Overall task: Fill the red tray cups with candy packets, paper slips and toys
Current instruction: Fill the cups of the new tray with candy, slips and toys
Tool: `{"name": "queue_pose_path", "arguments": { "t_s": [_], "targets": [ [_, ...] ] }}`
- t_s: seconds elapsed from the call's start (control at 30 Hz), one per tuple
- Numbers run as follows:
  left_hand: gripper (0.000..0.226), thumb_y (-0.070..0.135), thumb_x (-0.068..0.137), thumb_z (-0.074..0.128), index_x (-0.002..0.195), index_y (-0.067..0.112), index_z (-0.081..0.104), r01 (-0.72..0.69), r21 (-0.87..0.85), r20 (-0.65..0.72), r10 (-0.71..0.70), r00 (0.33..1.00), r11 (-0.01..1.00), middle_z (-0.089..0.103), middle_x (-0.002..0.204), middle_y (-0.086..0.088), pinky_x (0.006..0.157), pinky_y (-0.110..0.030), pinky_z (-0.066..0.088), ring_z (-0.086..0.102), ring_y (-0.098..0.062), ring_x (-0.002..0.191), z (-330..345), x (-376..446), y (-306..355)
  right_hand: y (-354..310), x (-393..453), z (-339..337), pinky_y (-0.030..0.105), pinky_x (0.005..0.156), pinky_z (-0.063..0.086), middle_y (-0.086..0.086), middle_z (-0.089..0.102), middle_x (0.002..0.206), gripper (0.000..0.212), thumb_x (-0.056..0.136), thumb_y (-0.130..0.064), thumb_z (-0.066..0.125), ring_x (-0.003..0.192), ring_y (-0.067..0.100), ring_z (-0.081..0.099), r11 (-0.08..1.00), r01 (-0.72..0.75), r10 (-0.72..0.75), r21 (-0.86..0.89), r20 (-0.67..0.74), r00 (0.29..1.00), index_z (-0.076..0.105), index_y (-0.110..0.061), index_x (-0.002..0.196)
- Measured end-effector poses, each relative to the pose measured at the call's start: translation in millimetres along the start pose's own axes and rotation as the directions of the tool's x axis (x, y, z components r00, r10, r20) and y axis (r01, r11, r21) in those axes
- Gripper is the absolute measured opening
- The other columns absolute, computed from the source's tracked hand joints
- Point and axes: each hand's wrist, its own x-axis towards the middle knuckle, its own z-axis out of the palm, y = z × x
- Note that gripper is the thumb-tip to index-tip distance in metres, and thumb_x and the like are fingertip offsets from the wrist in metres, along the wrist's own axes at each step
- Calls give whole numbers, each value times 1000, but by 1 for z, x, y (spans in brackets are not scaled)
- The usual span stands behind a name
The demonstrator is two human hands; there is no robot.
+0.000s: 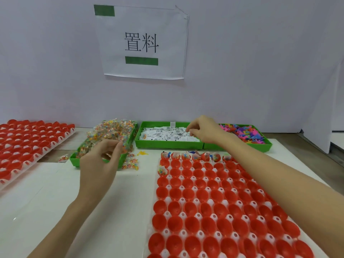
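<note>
I am watching from the head view: the left hand (100, 161) is hovering over the near end of the left green bin (74, 159), its grip pinching one candy packet (125, 147) between thumb and fingertips. That bin is heaped with candy packets (109, 134), and a few loose ones (131, 163) are lying on the table (55, 192) just beside it, with one more (63, 158) at its left corner. The right hand (202, 130) is reaching over the middle green bin (167, 144), fingers curled down onto the white paper slips (167, 135); I am reading the grip as pinching at a slip, though whether one is actually lifted I cannot tell. The right green bin (260, 147) beside it is holding the pink, purple and blue toys (245, 133). The red tray (214, 211) is sitting on the table in front of the bins, under the right forearm. Its far row of cups (195, 156) is already carrying packets and toys, and one cup (162, 170) at the left of the second row has a candy packet in it; the remaining cups are showing bare red. A yellow toy (142, 153) is lying on the table between the bins and the tray. A second red tray (28, 144) is resting at far left. A paper sign (141, 41) is taped to the wall (260, 62).
</note>
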Motion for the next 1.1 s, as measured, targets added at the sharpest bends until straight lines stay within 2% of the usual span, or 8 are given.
{"name": "queue_pose_path", "arguments": {
  "t_s": [0.1,0.27,0.4,0.7,0.8,0.9,1.0,1.1],
  "targets": [
    [10,21,100,65,94,16,71,53,-73,35,-50,998,996,74,81,4,66,-13,48,68,-10,76,5,-2,4,0,19,17,31,87,56,14,75,111,20,100,-8,61,95,23,71,998,-50,51,-41,34,998,76,-5,114],
    [12,18,102,63,91,18,69,113,-191,77,-100,992,975,72,70,7,55,-18,50,64,-10,56,10,-4,1,-3,34,35,33,96,52,12,73,119,32,89,-26,78,111,26,68,986,-92,98,-140,35,995,76,-2,110],
    [11,13,102,62,95,13,70,165,-280,143,-129,981,946,74,71,-2,50,-24,52,63,-19,51,14,-6,-1,-1,39,38,34,103,50,11,72,122,25,89,-20,78,116,25,66,986,-133,137,-97,33,990,77,-4,109],
    [19,1,102,59,114,12,69,321,-420,352,-173,920,849,78,86,-10,66,-27,59,73,-25,72,18,-11,9,-4,18,26,23,65,50,11,76,96,15,93,-18,74,82,20,71,972,-73,113,225,-170,979,72,-5,100],
    [16,9,98,66,115,12,65,314,-427,378,-149,914,848,80,88,-7,67,-25,58,76,-25,77,18,-14,22,-24,-9,12,20,55,52,13,77,86,18,93,-17,74,71,19,74,897,-30,86,440,-107,991,69,-4,105],
    [18,23,89,72,100,10,67,299,-441,410,-106,906,846,81,89,-5,66,-24,58,78,-24,81,16,-18,38,-48,-49,0,19,64,56,9,78,82,16,90,-17,78,71,17,74,831,41,-84,555,51,995,74,-6,101],
    [9,25,86,79,90,17,76,209,-375,411,-40,911,903,80,87,-1,67,-33,60,77,-21,79,15,-22,46,-62,-90,-5,16,72,56,1,80,87,12,89,-23,79,77,14,76,842,66,-203,535,202,958,79,-18,100],
    [4,21,83,84,83,24,81,200,-332,389,-59,919,922,78,82,2,68,-40,61,74,-18,75,15,-27,53,-67,-117,-3,18,71,58,-3,79,83,8,90,-22,78,74,12,76,863,88,-183,497,144,973,81,-23,97]
  ]
}}
